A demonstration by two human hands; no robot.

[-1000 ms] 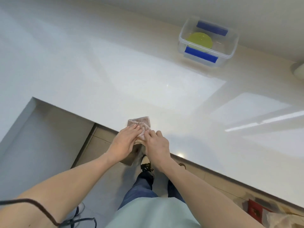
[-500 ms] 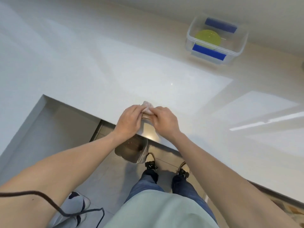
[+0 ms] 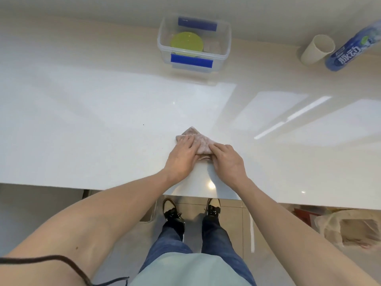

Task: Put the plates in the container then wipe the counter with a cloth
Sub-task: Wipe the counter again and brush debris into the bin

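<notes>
Pinkish cloth [image 3: 196,142] — now farther in from the counter [image 3: 82,131] edge than before — both hands [image 3: 203,156] pressing flat.

- One clear container [image 3: 224,38] with two blue latches, standing on the tabletop [image 3: 82,120]
- One yellow-green plate [image 3: 186,43] visible in the container; the edge of something below it shows, but whether that is a second plate cannot be told
- One pinkish folded cloth [image 3: 198,139] on the tabletop
- Two hands on the cloth: one left hand [image 3: 182,155], one right hand [image 3: 227,159]
- One beige cup [image 3: 316,49] on the far right
- One blue bottle [image 3: 350,44] just beside the cup
- Two dark shoes [image 3: 171,211] on the floor
- One dark cable [image 3: 61,263] across the left forearm
</notes>
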